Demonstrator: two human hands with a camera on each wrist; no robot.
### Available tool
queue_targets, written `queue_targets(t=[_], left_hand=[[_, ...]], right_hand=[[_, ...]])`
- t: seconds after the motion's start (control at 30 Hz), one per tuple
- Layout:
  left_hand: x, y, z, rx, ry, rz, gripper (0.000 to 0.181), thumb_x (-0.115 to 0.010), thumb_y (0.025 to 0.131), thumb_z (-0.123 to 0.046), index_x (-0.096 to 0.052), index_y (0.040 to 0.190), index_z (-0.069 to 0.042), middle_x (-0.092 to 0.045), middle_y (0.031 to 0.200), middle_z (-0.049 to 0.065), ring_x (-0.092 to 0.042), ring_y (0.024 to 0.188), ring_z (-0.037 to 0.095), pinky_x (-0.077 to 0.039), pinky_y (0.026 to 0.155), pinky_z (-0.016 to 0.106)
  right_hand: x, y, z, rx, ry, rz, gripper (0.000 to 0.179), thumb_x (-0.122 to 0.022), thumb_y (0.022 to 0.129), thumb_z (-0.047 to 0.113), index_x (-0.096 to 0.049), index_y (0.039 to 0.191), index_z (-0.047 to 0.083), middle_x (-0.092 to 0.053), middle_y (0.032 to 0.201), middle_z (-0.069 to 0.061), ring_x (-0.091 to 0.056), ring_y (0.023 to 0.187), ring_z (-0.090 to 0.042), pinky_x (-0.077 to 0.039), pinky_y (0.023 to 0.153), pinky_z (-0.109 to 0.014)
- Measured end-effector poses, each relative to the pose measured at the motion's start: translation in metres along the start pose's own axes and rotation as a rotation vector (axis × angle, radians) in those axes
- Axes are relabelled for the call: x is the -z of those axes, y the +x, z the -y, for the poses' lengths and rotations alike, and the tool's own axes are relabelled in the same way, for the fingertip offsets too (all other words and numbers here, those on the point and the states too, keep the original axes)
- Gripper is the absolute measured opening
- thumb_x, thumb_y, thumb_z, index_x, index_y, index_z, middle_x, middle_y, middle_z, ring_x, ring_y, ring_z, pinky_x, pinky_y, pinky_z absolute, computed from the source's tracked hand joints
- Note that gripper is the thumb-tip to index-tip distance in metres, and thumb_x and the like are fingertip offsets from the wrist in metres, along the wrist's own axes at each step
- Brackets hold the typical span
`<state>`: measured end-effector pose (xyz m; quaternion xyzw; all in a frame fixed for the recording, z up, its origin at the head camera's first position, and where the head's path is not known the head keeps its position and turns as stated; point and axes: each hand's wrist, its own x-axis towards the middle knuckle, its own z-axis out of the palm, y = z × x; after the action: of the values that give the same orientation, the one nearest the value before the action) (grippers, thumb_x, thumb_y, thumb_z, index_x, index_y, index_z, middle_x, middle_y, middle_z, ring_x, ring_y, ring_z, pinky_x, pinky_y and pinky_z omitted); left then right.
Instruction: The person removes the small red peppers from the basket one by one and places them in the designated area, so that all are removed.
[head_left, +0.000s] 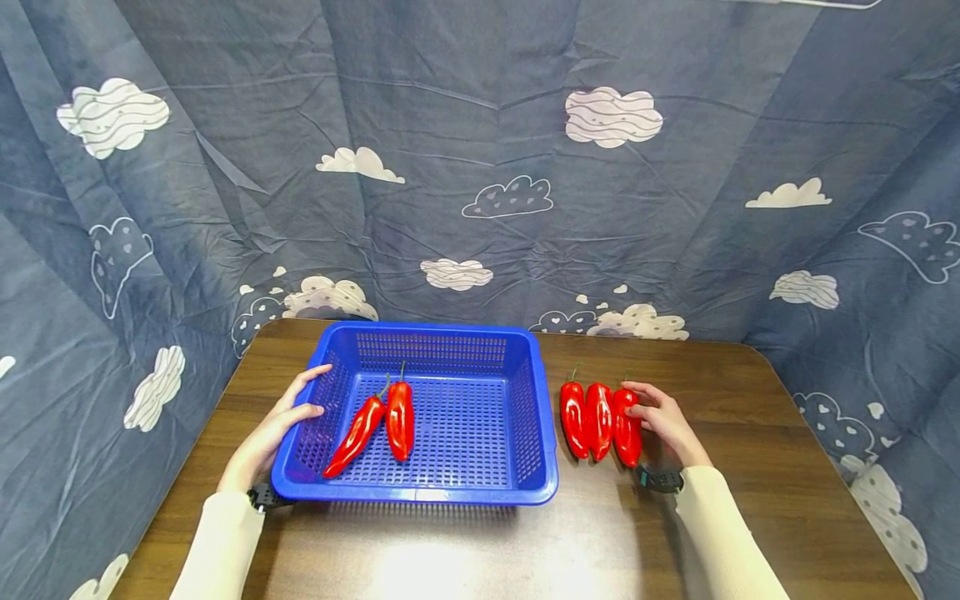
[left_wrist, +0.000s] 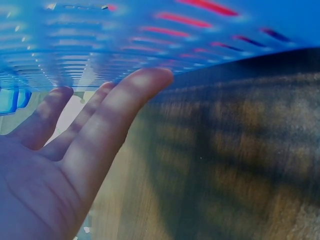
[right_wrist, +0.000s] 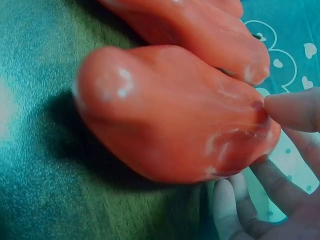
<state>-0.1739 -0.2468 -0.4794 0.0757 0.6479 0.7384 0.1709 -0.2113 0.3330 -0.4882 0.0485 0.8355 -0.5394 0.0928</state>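
Observation:
Two red chili peppers [head_left: 401, 421] with green stems lie in the left half of a blue plastic basket [head_left: 549, 450]. At the basket's left side, my left hand [head_left: 273, 429] holds the rim, fingertips over the edge. More fingers [left_wrist: 107, 112] reach up against the slotted wall from outside in the left wrist view. Three more red peppers lie side by side on the table, right of the basket. My right hand [head_left: 666, 421] pinches the rightmost pepper [right_wrist: 165, 115] near its stem end, thumb on one side and fingers on the other.
The brown wooden table [head_left: 720, 400] bears everything. The middle pepper [head_left: 599, 421] and the left pepper [head_left: 573, 419] of the row lie close beside the pinched one. Behind the table hangs a dark blue cloth [head_left: 450, 225] with cloud prints.

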Motion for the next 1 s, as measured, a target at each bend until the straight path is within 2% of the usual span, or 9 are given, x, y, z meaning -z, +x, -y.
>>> queue_targets(t=[0.23,0.47,0.77,1.0], left_hand=[[0.0024,0.0007,0.0016,0.001,0.014,0.000,0.060,-0.041,0.098,-0.006,-0.021,0.150,-0.026,-0.017,0.145,0.023,-0.041,0.117,0.038,-0.047,0.085,0.046],[0.0023,0.0009,0.0009,0.002,0.010,0.003,0.061,-0.042,0.097,-0.007,-0.020,0.151,-0.025,-0.017,0.145,0.024,-0.043,0.116,0.037,-0.048,0.085,0.045],[0.0009,0.0006,-0.0007,0.014,0.007,-0.006,0.060,-0.043,0.097,-0.007,-0.021,0.150,-0.027,-0.015,0.146,0.023,-0.042,0.116,0.037,-0.047,0.085,0.046],[0.0013,0.0006,0.0003,0.001,0.001,0.004,0.061,-0.042,0.097,-0.006,-0.020,0.150,-0.025,-0.017,0.145,0.024,-0.044,0.115,0.036,-0.048,0.085,0.046]], right_hand=[[-0.0001,-0.0014,-0.0024,0.009,0.027,-0.020,0.050,-0.051,0.091,0.002,-0.038,0.138,-0.009,-0.043,0.132,-0.034,-0.057,0.091,-0.013,-0.049,0.076,-0.030],[-0.0023,-0.0027,-0.0025,0.012,0.087,-0.025,0.048,-0.050,0.091,0.001,-0.038,0.136,-0.011,-0.042,0.131,-0.036,-0.059,0.083,-0.007,-0.051,0.075,-0.026],[-0.0038,-0.0025,-0.0034,0.010,0.116,-0.028,0.047,-0.050,0.092,0.001,-0.039,0.136,-0.010,-0.041,0.133,-0.035,-0.059,0.084,-0.005,-0.051,0.076,-0.026],[-0.0022,-0.0027,-0.0063,-0.001,0.097,-0.034,0.047,-0.048,0.094,0.003,-0.038,0.139,-0.008,-0.038,0.138,-0.033,-0.057,0.088,-0.003,-0.051,0.077,-0.026]])
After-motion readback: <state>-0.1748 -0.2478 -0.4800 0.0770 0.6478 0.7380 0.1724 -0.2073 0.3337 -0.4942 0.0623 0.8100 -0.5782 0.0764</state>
